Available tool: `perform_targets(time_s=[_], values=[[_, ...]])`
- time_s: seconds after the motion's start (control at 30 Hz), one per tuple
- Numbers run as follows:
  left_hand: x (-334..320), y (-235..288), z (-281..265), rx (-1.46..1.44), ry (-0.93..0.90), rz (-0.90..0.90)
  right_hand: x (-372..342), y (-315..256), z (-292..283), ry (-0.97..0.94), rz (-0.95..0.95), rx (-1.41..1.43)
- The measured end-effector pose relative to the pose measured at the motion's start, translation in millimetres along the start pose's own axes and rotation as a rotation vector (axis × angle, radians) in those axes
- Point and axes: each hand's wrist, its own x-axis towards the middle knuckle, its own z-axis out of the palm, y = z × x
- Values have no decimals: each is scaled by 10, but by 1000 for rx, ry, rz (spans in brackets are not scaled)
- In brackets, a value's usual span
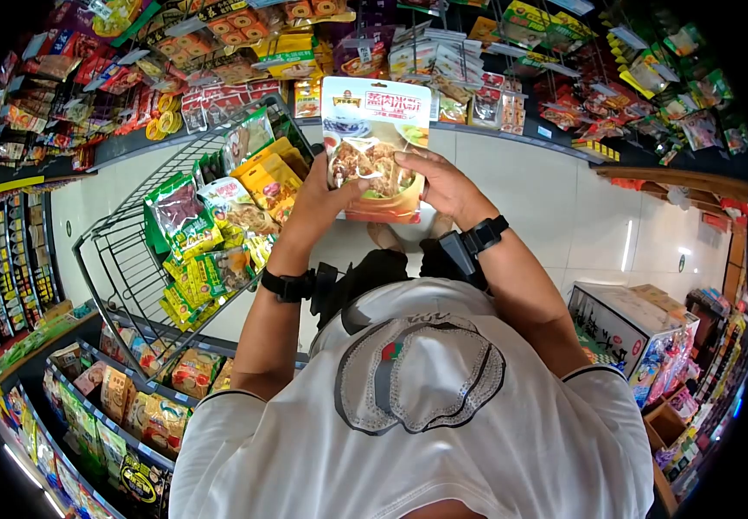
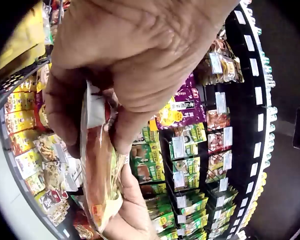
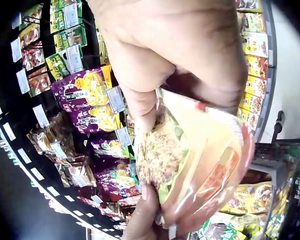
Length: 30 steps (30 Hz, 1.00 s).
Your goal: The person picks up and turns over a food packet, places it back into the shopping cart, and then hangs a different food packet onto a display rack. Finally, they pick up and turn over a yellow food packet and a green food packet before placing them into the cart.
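In the head view a white and orange food packet (image 1: 377,143) with a picture of a meat dish is held upright between both hands. The left hand (image 1: 322,201) grips its left edge, thumb on the front. On the right edge the right hand (image 1: 443,182) pinches it, thumb also on the front. The left wrist view shows the packet (image 2: 101,165) nearly edge-on, between the thumb and fingers of the left hand (image 2: 135,55). From the right wrist, the packet's front (image 3: 190,160) shows beneath the right hand (image 3: 175,45). The fingers behind the packet are mostly hidden.
A wire shopping cart (image 1: 115,259) stands at the left, holding green, yellow and white packets (image 1: 185,212). Shelves of hanging packets (image 1: 287,56) curve across the front. Low bins of bags (image 1: 166,419) are at the lower left; a white box (image 1: 620,324) stands at the right on the tiled floor.
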Motion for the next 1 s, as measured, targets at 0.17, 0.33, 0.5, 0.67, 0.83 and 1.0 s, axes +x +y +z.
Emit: perform_targets(time_s=[0.17,0.33,0.5,0.67,0.83,1.0], values=[[-34,1,54,-74,15,-18,43,-6,37,32,3,-105],[-35,-6,56,-100,11,-52,13,-9,113,75,-42,-166],[-38,-5,116,-181,39,-49,-24,-51,158,56,-19,-156],[-45,-36,94,-193,35,-54,-42,-42,153,-32,-12,-165],[-48,-19,94,-221,23,-82,-51,-33,165,0,-9,-182],[-47,-34,29,-172,-42,-69,-92,-35,203,58,-11,-168]])
